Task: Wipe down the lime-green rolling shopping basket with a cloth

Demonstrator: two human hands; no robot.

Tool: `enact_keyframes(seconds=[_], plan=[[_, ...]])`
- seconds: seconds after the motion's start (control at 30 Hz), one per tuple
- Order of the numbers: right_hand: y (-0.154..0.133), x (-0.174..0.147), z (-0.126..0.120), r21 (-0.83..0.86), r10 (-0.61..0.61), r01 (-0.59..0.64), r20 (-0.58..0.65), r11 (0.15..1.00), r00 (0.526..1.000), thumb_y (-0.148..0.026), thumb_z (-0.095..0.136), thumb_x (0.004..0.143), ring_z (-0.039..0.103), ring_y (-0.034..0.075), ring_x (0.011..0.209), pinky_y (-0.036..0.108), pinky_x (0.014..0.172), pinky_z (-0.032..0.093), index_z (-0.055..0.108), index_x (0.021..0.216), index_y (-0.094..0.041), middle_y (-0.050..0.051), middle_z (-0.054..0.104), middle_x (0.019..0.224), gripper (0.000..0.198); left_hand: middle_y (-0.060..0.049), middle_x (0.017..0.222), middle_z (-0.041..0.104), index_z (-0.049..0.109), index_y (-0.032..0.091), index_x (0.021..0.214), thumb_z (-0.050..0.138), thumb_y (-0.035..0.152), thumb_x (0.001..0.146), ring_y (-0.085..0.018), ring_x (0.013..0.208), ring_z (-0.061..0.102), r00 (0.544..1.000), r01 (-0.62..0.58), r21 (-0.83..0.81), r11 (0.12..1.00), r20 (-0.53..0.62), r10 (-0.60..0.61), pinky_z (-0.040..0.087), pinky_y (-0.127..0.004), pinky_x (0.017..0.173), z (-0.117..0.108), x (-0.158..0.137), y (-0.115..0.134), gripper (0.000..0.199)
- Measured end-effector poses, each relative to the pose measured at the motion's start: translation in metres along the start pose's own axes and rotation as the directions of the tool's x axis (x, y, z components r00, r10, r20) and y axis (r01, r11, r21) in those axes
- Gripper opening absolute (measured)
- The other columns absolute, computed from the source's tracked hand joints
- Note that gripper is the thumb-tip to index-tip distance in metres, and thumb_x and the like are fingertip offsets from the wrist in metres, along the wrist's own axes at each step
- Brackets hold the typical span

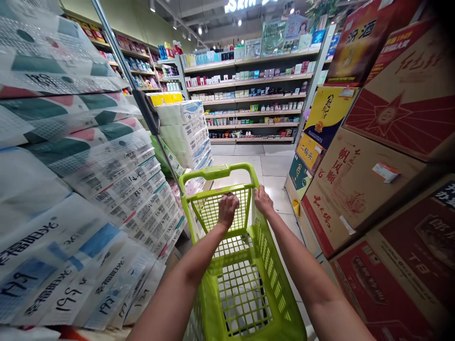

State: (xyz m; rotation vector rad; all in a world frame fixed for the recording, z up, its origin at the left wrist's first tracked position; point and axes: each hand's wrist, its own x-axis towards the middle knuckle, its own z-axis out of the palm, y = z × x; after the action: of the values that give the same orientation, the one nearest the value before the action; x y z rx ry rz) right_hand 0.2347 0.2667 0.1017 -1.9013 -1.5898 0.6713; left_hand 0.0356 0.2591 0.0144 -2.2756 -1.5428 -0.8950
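Observation:
A lime-green plastic shopping basket [265, 265] with grid walls stands below me in the aisle, its inside bare. My right hand [263, 201] is wrapped around the basket's right rim, close to the far corner. Over the basket's inside, in front of the far grid panel [202, 208], my left hand [229, 208] is curled closed. Whether it holds anything is hidden. A raised looped handle [245, 166] arches at the basket's far end. From the far left corner a metal pole [117, 45] with a grey joint slants up to the left.
Stacked packs of tissue paper [135, 189] rise close on the left, with more white packs [185, 128] beyond. Cardboard liquor boxes [359, 189] are piled along the right. Ahead, past a tiled floor [245, 158], stands a shelf [249, 99] of small boxed goods and jars.

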Motion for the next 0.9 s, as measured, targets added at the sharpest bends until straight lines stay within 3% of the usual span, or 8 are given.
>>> enact_keyframes(seconds=[0.07,0.17,0.3,0.4,0.53,0.63,0.73,0.9], plan=[[0.001,-0.001,-0.002,-0.005,-0.004,0.004,-0.008,1.0,1.0,-0.044,0.017,0.11,0.065,0.021,0.081,0.03,0.066,0.046,0.033,0.152,-0.019,0.011,0.071,0.105,0.051,-0.011,0.125,0.066,0.07,0.028,0.119,0.05,0.002,0.095,-0.03,0.126,0.057,0.998,0.002,0.009,1.0,-0.068,-0.002,0.05,-0.048,0.105,-0.007,0.013,-0.011,0.04],[0.002,-0.002,-0.006,-0.017,0.007,-0.007,-0.021,1.0,1.0,-0.043,0.019,0.11,0.066,0.021,0.087,0.03,0.069,0.046,0.036,0.149,-0.02,0.012,0.071,0.112,0.048,-0.01,0.118,0.068,0.072,0.027,0.111,0.054,-0.005,0.09,-0.029,0.118,0.059,1.0,0.005,0.081,0.997,0.024,-0.007,0.052,-0.045,0.099,-0.004,0.003,-0.022,0.042],[0.002,-0.004,-0.01,-0.025,0.027,-0.028,-0.014,0.999,1.0,-0.043,0.019,0.11,0.066,0.022,0.089,0.03,0.072,0.046,0.036,0.149,-0.019,0.014,0.071,0.114,0.049,-0.012,0.121,0.066,0.073,0.024,0.107,0.059,-0.006,0.084,-0.031,0.115,0.06,0.983,0.16,0.141,0.977,0.065,-0.17,0.055,-0.047,0.092,0.016,-0.03,-0.008,0.041],[0.004,-0.004,-0.012,-0.031,0.028,-0.029,-0.031,0.999,0.999,-0.042,0.019,0.11,0.067,0.024,0.094,0.031,0.075,0.046,0.035,0.15,-0.019,0.015,0.07,0.12,0.048,-0.011,0.119,0.065,0.074,0.024,0.106,0.055,-0.006,0.085,-0.03,0.115,0.059,0.965,0.262,0.076,0.962,-0.03,-0.261,0.057,-0.047,0.093,0.019,-0.028,0.003,0.041],[0.011,-0.003,-0.018,-0.046,0.033,-0.034,-0.041,0.998,0.999,-0.041,0.019,0.11,0.066,0.024,0.096,0.032,0.076,0.046,0.034,0.151,-0.018,0.016,0.069,0.124,0.049,-0.012,0.127,0.062,0.073,0.025,0.113,0.047,-0.002,0.091,-0.03,0.122,0.057,0.846,0.429,-0.122,0.895,-0.293,-0.445,0.054,-0.052,0.103,0.005,-0.001,-0.001,0.044],[0.015,-0.003,-0.022,-0.061,0.035,-0.038,-0.051,0.997,0.998,-0.041,0.02,0.11,0.066,0.024,0.094,0.033,0.077,0.046,0.035,0.15,-0.017,0.016,0.068,0.123,0.049,-0.013,0.125,0.063,0.074,0.023,0.108,0.051,-0.001,0.088,-0.031,0.125,0.057,0.83,0.468,-0.181,0.865,-0.247,-0.5,0.052,-0.055,0.106,0.004,0.0,-0.003,0.038],[0.019,-0.003,-0.026,-0.073,0.037,-0.041,-0.058,0.996,0.998,-0.042,0.02,0.109,0.065,0.024,0.094,0.033,0.078,0.046,0.037,0.148,-0.017,0.017,0.068,0.122,0.049,-0.015,0.121,0.062,0.071,0.02,0.109,0.054,0.0,0.085,-0.032,0.123,0.058,0.759,0.588,-0.199,0.784,-0.2,-0.62,0.055,-0.053,0.101,0.012,-0.008,0.005,0.036],[0.022,-0.003,-0.031,-0.066,0.043,-0.047,-0.052,0.997,0.998,-0.041,0.021,0.109,0.064,0.023,0.086,0.033,0.077,0.046,0.038,0.146,-0.016,0.015,0.069,0.111,0.048,-0.017,0.128,0.058,0.066,0.02,0.111,0.046,0.0,0.086,-0.032,0.125,0.055,0.681,0.596,-0.242,0.765,-0.353,-0.642,0.053,-0.056,0.103,0.013,0.011,0.01,0.038]])
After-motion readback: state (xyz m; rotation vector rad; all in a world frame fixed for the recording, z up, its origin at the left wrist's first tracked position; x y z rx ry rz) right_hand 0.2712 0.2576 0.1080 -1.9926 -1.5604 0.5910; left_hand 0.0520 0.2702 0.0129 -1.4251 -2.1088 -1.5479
